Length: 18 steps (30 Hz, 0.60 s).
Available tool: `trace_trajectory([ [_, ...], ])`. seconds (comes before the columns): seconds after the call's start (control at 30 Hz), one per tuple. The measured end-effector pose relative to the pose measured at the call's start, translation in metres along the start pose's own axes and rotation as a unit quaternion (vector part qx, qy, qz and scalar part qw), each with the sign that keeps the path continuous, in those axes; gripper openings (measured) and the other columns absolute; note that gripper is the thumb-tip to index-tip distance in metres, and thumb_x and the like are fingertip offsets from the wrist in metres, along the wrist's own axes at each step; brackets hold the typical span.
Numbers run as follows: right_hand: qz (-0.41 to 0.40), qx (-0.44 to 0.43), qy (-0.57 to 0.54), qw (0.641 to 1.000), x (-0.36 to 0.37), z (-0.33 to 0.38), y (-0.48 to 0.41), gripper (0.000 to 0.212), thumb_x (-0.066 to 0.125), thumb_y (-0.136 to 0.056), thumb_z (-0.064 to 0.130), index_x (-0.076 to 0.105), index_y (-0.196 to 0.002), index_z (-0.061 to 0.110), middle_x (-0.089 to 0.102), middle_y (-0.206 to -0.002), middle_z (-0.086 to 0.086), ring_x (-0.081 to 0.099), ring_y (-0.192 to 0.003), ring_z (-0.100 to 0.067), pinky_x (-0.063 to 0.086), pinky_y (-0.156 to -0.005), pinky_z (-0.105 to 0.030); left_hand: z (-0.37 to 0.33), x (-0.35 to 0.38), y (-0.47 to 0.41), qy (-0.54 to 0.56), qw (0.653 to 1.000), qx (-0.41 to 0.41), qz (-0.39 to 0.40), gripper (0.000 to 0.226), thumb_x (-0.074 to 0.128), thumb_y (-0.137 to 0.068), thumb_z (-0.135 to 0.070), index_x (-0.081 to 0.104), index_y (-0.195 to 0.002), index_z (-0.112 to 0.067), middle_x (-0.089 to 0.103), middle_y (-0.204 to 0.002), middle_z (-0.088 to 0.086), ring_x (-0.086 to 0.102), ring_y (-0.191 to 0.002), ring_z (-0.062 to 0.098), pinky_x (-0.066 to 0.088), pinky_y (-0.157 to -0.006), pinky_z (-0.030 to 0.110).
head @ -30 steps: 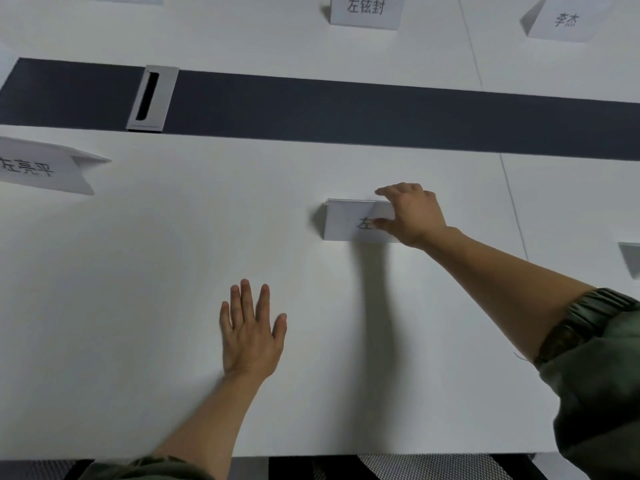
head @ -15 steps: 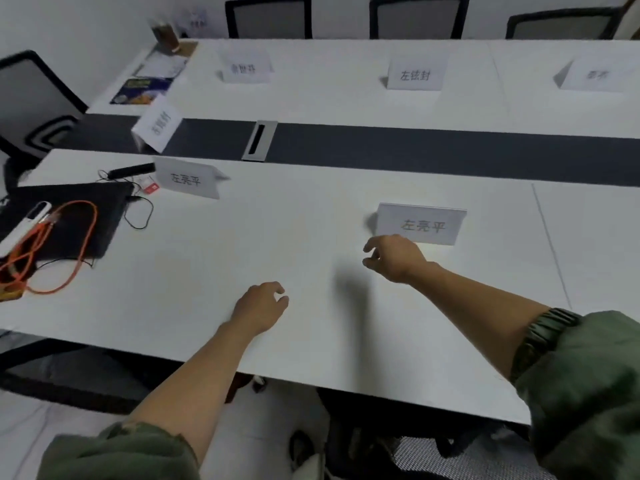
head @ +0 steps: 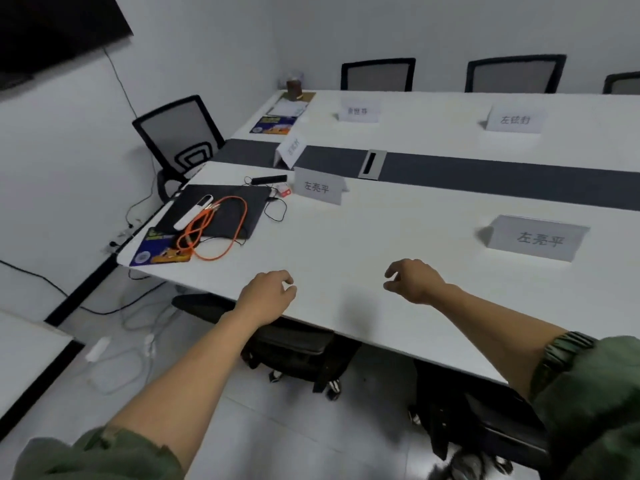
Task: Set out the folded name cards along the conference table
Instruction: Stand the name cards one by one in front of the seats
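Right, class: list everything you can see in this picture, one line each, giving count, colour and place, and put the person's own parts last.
Conference table: one, white with dark centre strip.
Name cards: five, white; two near side, two far side, one on strip at left end.
Cable port: one, silver, in strip.
Orange cable: one, on dark pad, left end.
Colourful booklets: two, left end, near and far.
Mesh chairs: four visible, black, left end and far side.
Left hand: empty, over near edge.
Right hand: empty, over table.

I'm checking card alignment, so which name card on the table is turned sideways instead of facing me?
The name card on the dark centre strip near the table's left end: it stands angled, while the other four cards face front.
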State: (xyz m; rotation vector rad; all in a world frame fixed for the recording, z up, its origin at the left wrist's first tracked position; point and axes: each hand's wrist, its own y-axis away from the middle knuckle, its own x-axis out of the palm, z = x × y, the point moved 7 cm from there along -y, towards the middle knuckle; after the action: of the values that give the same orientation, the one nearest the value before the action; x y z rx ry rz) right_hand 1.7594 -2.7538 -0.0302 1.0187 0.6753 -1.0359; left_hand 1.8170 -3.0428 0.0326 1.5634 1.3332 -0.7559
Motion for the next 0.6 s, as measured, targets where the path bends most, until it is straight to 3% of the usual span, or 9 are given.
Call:
trace_trajectory([
  [0.3,0.006,0.002,-0.019,1.000,0.037,0.101,0.001,0.037,0.063,-0.089,0.043,0.063,-0.121,0.024,0.068,-0.116,-0.002,0.062,-0.103,-0.022,0.050,-0.089,-0.035,0.110,-0.060,0.024,0.000,1.000,-0.020,-0.019,0.032,0.053,-0.092,-0.033,0.063,-0.118,-0.017,0.067,-0.097,0.006,0.061,-0.094,0.025,0.053,-0.085,0.039],
  [0.6,0.019,0.051,-0.039,0.998,0.055,0.117,-0.085,0.039,0.063,-0.088,0.042,0.061,-0.123,0.024,0.064,-0.120,-0.003,0.060,-0.106,-0.022,0.049,-0.088,-0.033,0.142,-0.071,-0.061,-0.015,1.000,-0.005,0.013,0.031,0.052,-0.094,-0.035,0.060,-0.119,-0.020,0.066,-0.096,0.000,0.061,-0.091,0.021,0.052,-0.081,0.034],
])
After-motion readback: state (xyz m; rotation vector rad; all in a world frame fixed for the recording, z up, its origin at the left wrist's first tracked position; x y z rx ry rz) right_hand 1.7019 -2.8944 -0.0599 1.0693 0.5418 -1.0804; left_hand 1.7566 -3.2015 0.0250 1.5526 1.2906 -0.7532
